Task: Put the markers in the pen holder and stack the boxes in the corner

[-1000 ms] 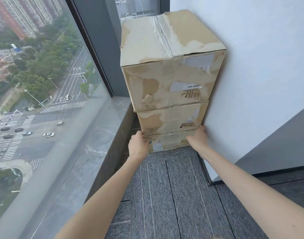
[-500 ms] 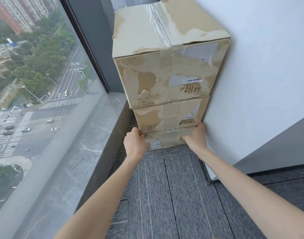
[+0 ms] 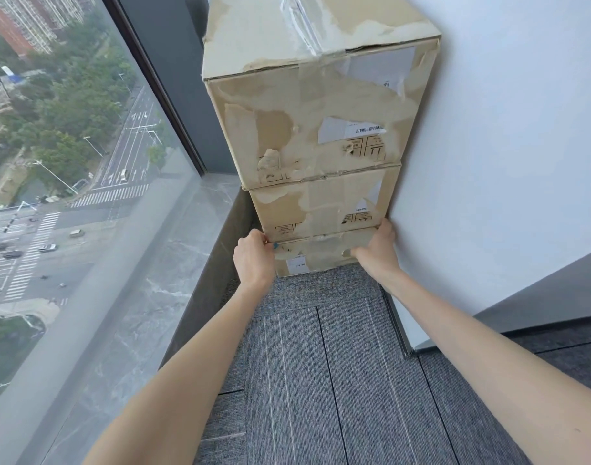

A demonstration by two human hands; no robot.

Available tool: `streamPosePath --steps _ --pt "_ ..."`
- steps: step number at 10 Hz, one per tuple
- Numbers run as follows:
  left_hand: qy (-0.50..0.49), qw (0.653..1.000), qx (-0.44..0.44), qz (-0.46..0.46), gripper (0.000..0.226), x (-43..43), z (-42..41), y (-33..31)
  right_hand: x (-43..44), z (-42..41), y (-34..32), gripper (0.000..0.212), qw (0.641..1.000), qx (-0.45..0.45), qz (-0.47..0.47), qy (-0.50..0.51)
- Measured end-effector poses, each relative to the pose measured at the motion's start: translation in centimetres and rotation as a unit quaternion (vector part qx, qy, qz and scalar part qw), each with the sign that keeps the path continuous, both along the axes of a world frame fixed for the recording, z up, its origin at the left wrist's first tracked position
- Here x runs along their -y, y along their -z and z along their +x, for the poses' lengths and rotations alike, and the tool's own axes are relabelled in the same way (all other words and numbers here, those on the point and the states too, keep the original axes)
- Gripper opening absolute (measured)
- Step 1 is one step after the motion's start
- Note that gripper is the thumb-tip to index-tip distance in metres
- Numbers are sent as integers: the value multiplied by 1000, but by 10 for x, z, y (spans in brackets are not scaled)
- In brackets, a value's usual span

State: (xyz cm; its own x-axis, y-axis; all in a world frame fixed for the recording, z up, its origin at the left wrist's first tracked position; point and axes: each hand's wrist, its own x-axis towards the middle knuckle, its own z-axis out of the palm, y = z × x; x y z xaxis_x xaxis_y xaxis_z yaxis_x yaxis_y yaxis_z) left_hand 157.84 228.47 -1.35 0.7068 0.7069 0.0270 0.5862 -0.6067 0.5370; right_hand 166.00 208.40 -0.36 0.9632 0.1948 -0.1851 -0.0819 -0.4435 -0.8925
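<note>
Boxes point(image 3: 321, 129) stacked upright three high; left hand point(image 3: 254, 260) and right hand point(image 3: 376, 251) grip bottom box point(image 3: 314, 256), fingers curled.

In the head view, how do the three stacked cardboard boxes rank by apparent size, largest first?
1. Top box, nearest the camera.
2. Middle box.
3. Bottom box, partly covered by both hands.
This is apparent size only; nearness exaggerates the top box, so true sizes may match.

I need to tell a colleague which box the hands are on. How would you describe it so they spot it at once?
Find the corner between the window and the white wall, where three cardboard boxes are stacked. It is the bottom box, resting on the carpet. Unlike the two above, both hands touch its upper corners.
</note>
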Motion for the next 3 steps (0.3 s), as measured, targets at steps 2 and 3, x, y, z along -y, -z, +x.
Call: streamPosePath --steps 2,3 --pt "-36 993 -41 -108 32 0 -19 -25 -1 -15 -26 69 996 -83 1 30" --pt "-41 990 -68 -119 35 9 -45 -70 6 -46 -80 42 993 -112 -11 43"
